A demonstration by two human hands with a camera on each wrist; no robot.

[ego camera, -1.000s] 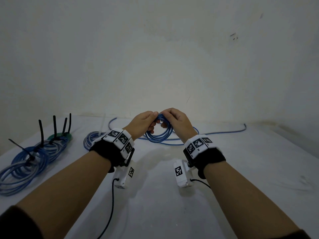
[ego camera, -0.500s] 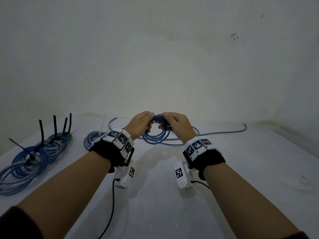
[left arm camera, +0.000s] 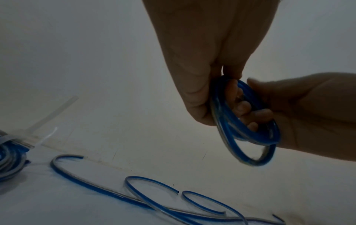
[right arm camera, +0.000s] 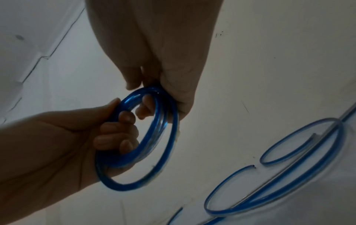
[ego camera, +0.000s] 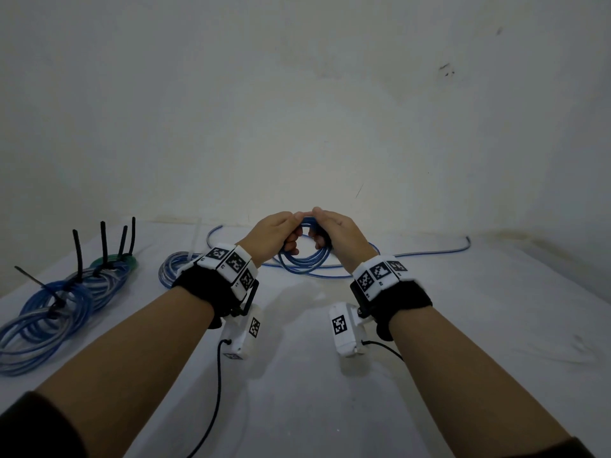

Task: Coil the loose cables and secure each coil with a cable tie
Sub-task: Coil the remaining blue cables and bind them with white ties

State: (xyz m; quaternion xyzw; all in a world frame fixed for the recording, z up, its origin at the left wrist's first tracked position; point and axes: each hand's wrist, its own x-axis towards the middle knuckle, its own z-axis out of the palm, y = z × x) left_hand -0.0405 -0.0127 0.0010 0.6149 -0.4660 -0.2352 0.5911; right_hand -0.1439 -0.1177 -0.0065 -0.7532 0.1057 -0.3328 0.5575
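Note:
A small coil of blue cable (ego camera: 305, 259) hangs above the white table (ego camera: 297, 391) near the back wall. My left hand (ego camera: 292, 233) grips its top left with curled fingers through the loop. My right hand (ego camera: 319, 231) grips the top right, thumbs almost meeting. In the left wrist view the coil (left arm camera: 248, 152) hangs below my left hand (left arm camera: 221, 85), with my right hand's fingers (left arm camera: 248, 112) inside the loop. In the right wrist view my left hand's fingers (right arm camera: 117, 137) curl round the coil (right arm camera: 159, 152). The cable's loose tail (ego camera: 413, 254) trails right along the table.
Several tied blue coils (ego camera: 49, 312) lie at the left with black cable ties (ego camera: 77, 249) sticking up, beside a green coil (ego camera: 112, 261). Another blue coil (ego camera: 172, 269) with a clear tie (ego camera: 195, 236) lies left of my hands. Loose cable loops (left arm camera: 154, 190) lie under them.
My two hands have drawn closer together on the top of the coil, and the thumbs now nearly touch. The coil stays at about the same place above the table.

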